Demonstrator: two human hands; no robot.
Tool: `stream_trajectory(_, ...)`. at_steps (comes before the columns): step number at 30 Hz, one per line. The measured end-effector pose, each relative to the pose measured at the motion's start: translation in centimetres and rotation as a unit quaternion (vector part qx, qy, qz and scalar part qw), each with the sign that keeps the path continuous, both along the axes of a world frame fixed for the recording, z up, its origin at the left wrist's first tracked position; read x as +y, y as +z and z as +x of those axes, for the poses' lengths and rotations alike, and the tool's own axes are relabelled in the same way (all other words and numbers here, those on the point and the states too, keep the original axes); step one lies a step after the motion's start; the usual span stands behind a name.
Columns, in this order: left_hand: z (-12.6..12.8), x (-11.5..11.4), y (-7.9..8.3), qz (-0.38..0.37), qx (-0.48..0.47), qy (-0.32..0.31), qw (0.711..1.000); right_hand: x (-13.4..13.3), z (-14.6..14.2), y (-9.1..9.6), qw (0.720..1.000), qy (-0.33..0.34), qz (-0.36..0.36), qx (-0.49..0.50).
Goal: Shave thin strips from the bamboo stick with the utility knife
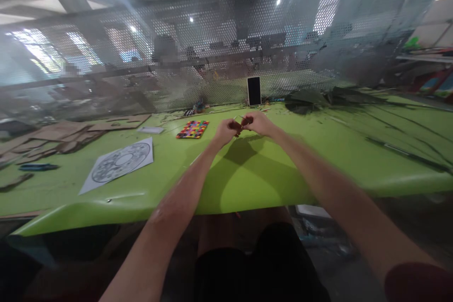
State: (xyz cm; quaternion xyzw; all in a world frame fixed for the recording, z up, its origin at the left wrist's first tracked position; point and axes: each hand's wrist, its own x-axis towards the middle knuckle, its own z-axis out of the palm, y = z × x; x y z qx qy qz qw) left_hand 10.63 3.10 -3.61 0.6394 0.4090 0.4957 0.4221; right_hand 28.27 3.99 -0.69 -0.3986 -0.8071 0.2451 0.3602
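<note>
Both my arms reach out over a green table (pixel 255 174). My left hand (pixel 226 131) and my right hand (pixel 258 124) meet above the table's middle, fingers closed. Together they pinch a thin pale strip (pixel 239 117) that shows between them. What the strip is made of I cannot make out. A colourful woven mat (pixel 193 129) lies just left of my left hand.
A paper sheet with a round printed pattern (pixel 120 163) lies at the left. Cardboard pieces (pixel 67 134) and a blue tool (pixel 37 167) sit at the far left. A dark phone (pixel 254 90) stands against the perforated metal screen (pixel 226 52). Dark leaves (pixel 318 98) lie at the back right.
</note>
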Motion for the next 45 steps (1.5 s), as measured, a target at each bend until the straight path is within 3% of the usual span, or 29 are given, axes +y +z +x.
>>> stream_trajectory(15,-0.3,0.3,-0.5,-0.042,-0.01,0.001,0.999,-0.2,-0.1,0.0,0.998,0.027,-0.027,0.05)
stream_trajectory(22,-0.4,0.0,0.2,-0.076,-0.016,0.019,0.997,-0.3,0.3,0.4,0.998,0.057,-0.027,0.012)
stream_trajectory(39,0.0,-1.2,1.1,-0.128,-0.049,0.001,0.991,-0.9,0.2,0.4,0.996,0.062,-0.039,0.059)
stream_trajectory(45,-0.1,-1.2,1.2,-0.155,-0.061,-0.018,0.986,-1.1,0.4,0.7,0.997,0.068,-0.016,0.014)
